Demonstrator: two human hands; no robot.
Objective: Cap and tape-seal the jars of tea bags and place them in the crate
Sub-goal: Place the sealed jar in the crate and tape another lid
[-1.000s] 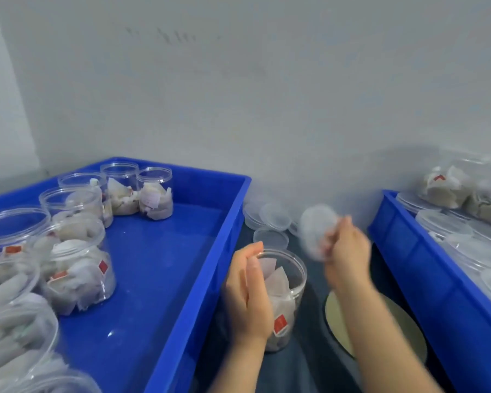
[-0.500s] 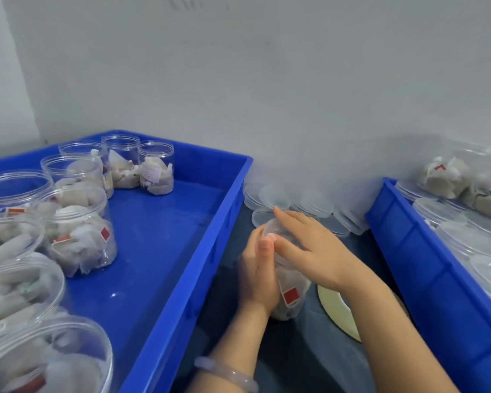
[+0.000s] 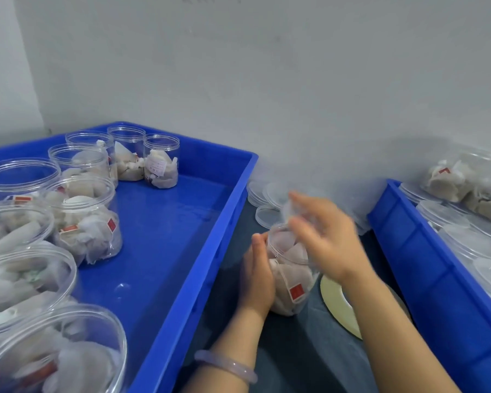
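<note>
Jar of tea bags stands upright on the dark surface, in the gap between two blue crates. Left hand curls round the jar's left side and holds it. Right hand hangs over the jar's mouth, smeared by motion. We make out a pale translucent patch between its fingertips, but we cannot tell whether it grips anything or lies open. Nor can we tell whether the jar wears a cap.

Left crate carries a cluster of open jars of tea bags along its left and far sides. Right crate holds capped jars. Loose clear lids lie on the surface by the wall, just behind the jar. Pale yellow tape roll lies flat just right of the jar, partly under the right forearm. Pale bracelet circles the left wrist.
</note>
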